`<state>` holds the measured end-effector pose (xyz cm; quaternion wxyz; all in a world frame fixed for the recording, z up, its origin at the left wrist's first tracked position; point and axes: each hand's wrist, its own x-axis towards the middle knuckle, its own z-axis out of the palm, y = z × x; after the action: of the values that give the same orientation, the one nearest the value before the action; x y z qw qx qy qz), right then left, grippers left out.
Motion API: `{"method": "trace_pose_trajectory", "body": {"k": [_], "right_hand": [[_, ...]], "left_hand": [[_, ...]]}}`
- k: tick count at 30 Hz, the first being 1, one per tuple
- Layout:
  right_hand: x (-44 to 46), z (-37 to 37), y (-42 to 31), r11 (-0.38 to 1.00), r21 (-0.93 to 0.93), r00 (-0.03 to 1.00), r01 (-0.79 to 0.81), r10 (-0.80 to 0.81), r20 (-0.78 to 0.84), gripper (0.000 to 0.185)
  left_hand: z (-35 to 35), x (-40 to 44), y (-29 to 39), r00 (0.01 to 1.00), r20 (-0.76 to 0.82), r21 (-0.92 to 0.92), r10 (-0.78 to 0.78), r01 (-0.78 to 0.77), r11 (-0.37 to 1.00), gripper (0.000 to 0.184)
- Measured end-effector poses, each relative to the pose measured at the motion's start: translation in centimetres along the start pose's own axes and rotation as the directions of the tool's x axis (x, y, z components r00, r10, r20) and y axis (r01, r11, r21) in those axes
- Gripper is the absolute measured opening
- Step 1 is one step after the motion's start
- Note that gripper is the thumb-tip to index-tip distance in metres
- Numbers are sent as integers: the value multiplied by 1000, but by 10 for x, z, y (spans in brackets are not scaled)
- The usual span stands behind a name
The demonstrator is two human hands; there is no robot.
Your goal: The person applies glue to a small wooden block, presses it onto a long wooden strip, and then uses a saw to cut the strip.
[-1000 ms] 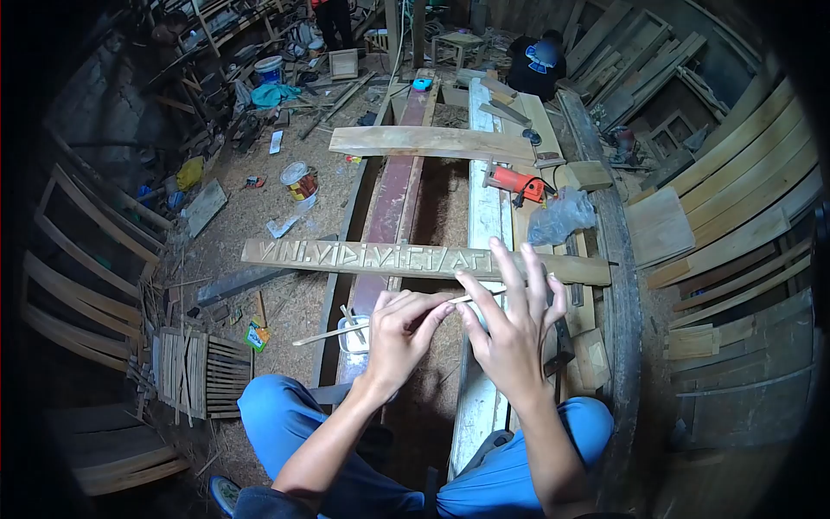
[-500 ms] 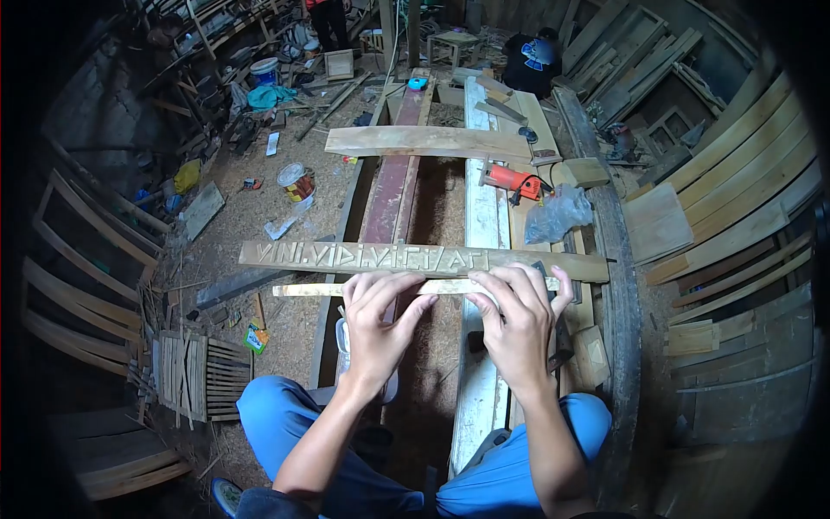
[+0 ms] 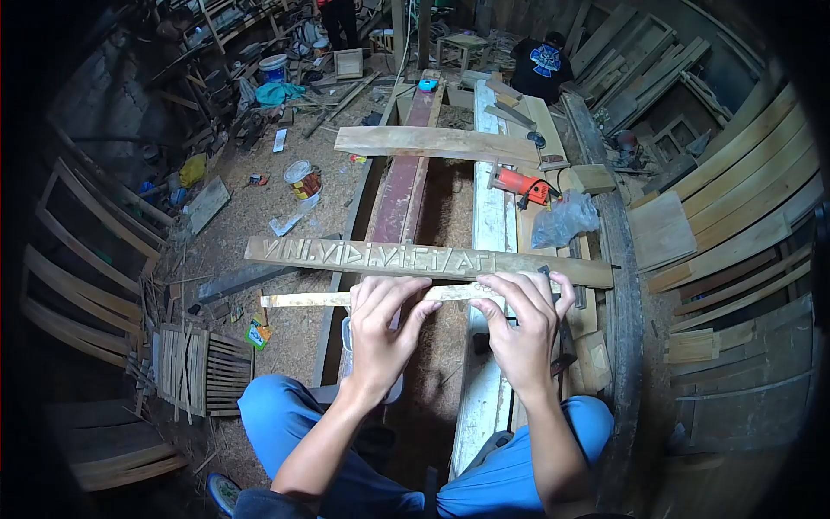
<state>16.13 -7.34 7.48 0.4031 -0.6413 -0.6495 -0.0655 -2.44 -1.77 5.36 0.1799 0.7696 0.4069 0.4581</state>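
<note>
A thin, pale wooden strip is held crosswise in front of me, its left end a little lower than its right. My left hand pinches it near the middle between thumb and fingers. Farther right, my right hand also pinches it, covering much of that end. Just beyond the strip lies a board with carved letters, reading roughly "VINI.VIDI.VICI/" with more letters after it. That board rests across the long beams of the bench.
A plain board lies farther up across a dark red beam and a white-painted beam. On the right sit a red power tool and a plastic bag. A person crouches at the back; another stands farther off.
The strip has slid slightly left and its left end has dipped, with more of it showing beyond my left hand. Both hands keep their pinch. The view has shifted a little.
</note>
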Motion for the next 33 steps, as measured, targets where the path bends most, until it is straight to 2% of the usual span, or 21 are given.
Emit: {"method": "trace_pose_trajectory", "body": {"k": [2, 3, 5, 7, 12, 14, 21, 23, 26, 31, 33], "right_hand": [[-1, 2, 0, 1000, 10, 1000, -5, 6, -9, 21], [-2, 3, 2, 1000, 8, 1000, 3, -3, -4, 20], [-3, 4, 4, 1000, 5, 1000, 12, -12, 2, 19], [-4, 4, 5, 997, 60, 998, -54, 52, 30, 18], [-5, 2, 7, 992, 110, 998, -65, 63, 14, 15], [-8, -2, 9, 989, 124, 997, -80, 78, 19, 15], [-29, -13, 33, 972, 188, 989, -142, 131, 69, 19], [-38, -14, 43, 953, 222, 977, -204, 186, 103, 13], [-51, -10, 59, 945, 218, 968, -244, 222, 118, 13], [-67, 3, 81, 911, 239, 933, -335, 285, 220, 12], [-70, 17, 88, 914, 235, 927, -330, 267, 262, 13]], "left_hand": [[-2, 0, -2, 997, 12, 78, 78, -78, 994, 23], [-5, 1, -1, 997, 11, 78, 76, -77, 994, 23], [-9, 2, 1, 992, 109, 151, 58, -75, 986, 19], [-8, 2, -1, 992, 110, 154, 63, -80, 985, 17], [-3, 3, 2, 991, 124, 119, 59, -73, 990, 14], [-1, 2, 4, 984, 176, 117, 21, -42, 992, 12], [20, 0, 8, 971, 234, 89, 46, -69, 994, 12], [31, 0, 12, 960, 278, 89, 19, -45, 995, 11], [49, -7, 13, 936, 352, 100, 17, -55, 993, 13], [72, -27, 3, 893, 440, 172, -88, 13, 985, 15], [76, -34, -3, 867, 465, 192, -179, 99, 976, 18]]}}
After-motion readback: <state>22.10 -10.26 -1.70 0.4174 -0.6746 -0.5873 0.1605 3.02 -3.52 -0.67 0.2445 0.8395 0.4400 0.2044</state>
